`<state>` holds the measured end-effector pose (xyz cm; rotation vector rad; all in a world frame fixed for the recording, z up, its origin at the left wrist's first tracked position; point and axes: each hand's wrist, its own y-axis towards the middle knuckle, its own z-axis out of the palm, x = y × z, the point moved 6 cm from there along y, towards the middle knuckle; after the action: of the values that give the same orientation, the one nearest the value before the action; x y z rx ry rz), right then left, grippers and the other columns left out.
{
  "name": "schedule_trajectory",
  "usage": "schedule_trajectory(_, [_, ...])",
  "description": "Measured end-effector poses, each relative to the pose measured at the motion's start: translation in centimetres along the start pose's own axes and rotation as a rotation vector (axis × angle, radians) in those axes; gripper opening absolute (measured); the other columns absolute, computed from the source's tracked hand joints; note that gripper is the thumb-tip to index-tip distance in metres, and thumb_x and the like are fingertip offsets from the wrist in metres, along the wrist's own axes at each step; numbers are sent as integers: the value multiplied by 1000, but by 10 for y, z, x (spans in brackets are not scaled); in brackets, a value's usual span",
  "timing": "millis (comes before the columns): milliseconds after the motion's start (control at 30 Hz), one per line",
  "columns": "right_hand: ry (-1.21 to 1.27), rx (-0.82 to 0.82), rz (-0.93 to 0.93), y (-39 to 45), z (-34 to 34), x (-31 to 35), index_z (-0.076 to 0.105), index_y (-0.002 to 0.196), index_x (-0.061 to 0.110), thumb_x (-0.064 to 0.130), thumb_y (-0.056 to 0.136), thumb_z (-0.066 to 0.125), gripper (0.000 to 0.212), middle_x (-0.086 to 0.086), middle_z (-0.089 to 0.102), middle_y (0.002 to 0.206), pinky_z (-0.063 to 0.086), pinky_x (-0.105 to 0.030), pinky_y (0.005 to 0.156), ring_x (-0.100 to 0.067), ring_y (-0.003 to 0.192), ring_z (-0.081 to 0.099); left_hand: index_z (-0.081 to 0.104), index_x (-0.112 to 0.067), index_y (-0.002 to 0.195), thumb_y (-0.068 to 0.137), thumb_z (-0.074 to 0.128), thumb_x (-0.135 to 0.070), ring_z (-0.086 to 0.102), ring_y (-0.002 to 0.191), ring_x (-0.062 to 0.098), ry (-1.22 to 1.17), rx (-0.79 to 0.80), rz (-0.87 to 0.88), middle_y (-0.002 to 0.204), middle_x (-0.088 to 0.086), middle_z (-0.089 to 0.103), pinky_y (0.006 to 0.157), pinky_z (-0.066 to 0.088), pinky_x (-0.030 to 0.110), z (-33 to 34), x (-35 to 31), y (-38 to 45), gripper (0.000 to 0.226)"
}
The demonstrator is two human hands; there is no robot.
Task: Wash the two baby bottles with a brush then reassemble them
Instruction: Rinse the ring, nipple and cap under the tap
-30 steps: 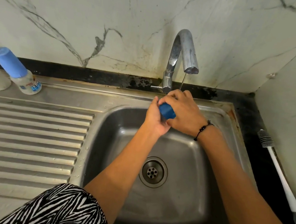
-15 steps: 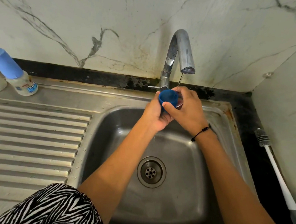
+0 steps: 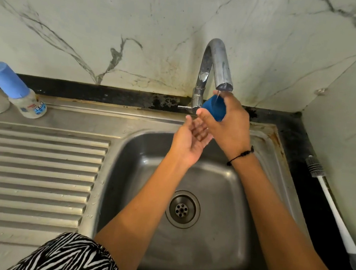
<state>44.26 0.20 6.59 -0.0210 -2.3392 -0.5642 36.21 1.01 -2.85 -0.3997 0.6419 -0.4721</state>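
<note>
From the head camera, the right hand grips a dark blue cap up under the tap, where a thin trickle falls into it, while the left hand sits just below and beside it, palm up, fingers loosely spread and holding nothing. The cap looks light, stiff and wet — likely slippery, so best held round its sides. A capped bottle stands far to the left; the brush lies off to the right.
</note>
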Motion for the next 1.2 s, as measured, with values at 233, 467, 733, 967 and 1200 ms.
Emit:
schedule_trajectory(233, [-161, 102, -80, -8, 14, 3, 56, 119, 12, 30, 78, 72, 48, -7, 59, 113, 42, -30, 86, -23, 105, 53, 59, -7, 94, 99, 42, -16, 63, 70, 14, 115, -93, -44, 81, 7, 65, 64, 53, 27, -14, 3, -9, 20])
schedule_trajectory(467, [-47, 241, 20, -2, 16, 2, 51, 121, 15, 32, 82, 68, 46, -3, 55, 114, 35, -22, 78, -16, 98, 49, 57, -8, 94, 98, 40, -15, 66, 69, 18, 159, -22, -91, 63, 6, 69, 79, 53, 35, -8, 2, -21, 19])
schedule_trajectory(733, [-35, 467, 54, -28, 25, -4, 47, 121, 13, 18, 78, 71, 50, -6, 53, 120, 36, -22, 76, -20, 103, 51, 60, -9, 101, 98, 45, -10, 62, 76, 15, 219, -113, 134, 89, 10, 65, 79, 54, 30, -27, -20, -50, 15])
schedule_trajectory(967, [-180, 577, -41, -62, 27, 24, 46, 124, 8, 24, 78, 72, 56, -11, 56, 118, 39, -29, 79, -25, 104, 53, 65, -2, 99, 94, 40, 7, 63, 90, 16, 400, -153, 386, 102, 11, 66, 84, 52, 26, -36, -36, -106, 27])
schedule_trajectory(1200, [56, 655, -67, -115, 42, 71, 43, 126, 12, 30, 79, 73, 59, -6, 54, 119, 43, -29, 82, -20, 103, 53, 66, -12, 95, 92, 42, 6, 61, 98, 19, 639, -314, 604, 107, 10, 66, 94, 48, 32, -82, -53, -175, 30])
